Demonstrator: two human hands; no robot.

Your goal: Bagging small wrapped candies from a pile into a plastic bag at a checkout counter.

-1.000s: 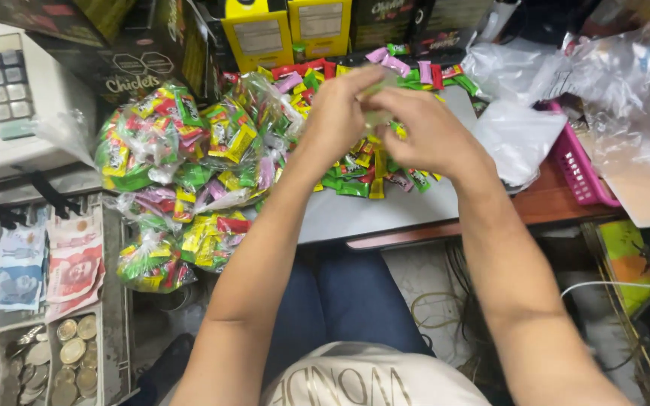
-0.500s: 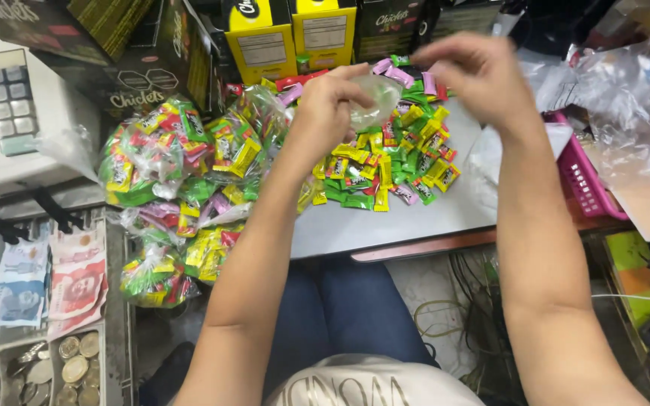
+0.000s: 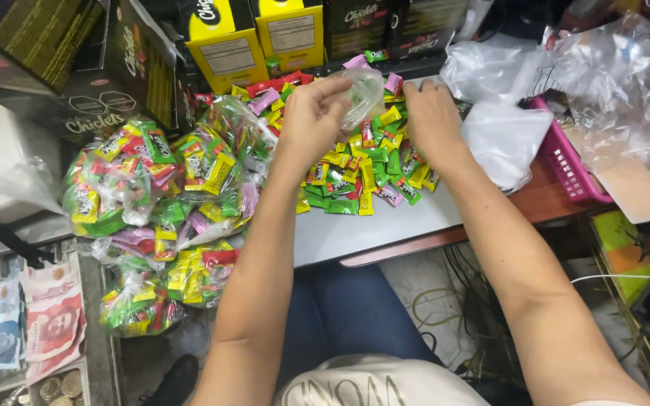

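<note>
The left hand (image 3: 311, 120) is raised above the grey board (image 3: 370, 229), thumb and fingers pinched on the mouth of a small clear bag (image 3: 362, 94). The bag hangs just off the fingertips, crumpled, over the far edge of the candy pile (image 3: 362, 169).

The right hand (image 3: 432, 116) lies palm down on the pile's right side, fingers loosely spread and resting on the wrapped sweets. Whether any sweet is gripped beneath the palm cannot be told.

The pile consists of small wrapped candies in green, yellow, pink and red, scattered across the board between the two hands and toward the person. A few pink and red pieces lie at the pile's far edge, near two yellow boxes (image 3: 261, 41).

To the left of the board sit several filled bags (image 3: 156, 188) of the same candies, clustered and touching one another; one more lies lower, nearer the person.

To the right, loose clear plastic bags (image 3: 505, 139) lie beside the right hand, partly over a pink basket (image 3: 566, 165).

Banknotes (image 3: 50, 319) and coins (image 3: 58, 387) occupy a drawer at lower left.
</note>
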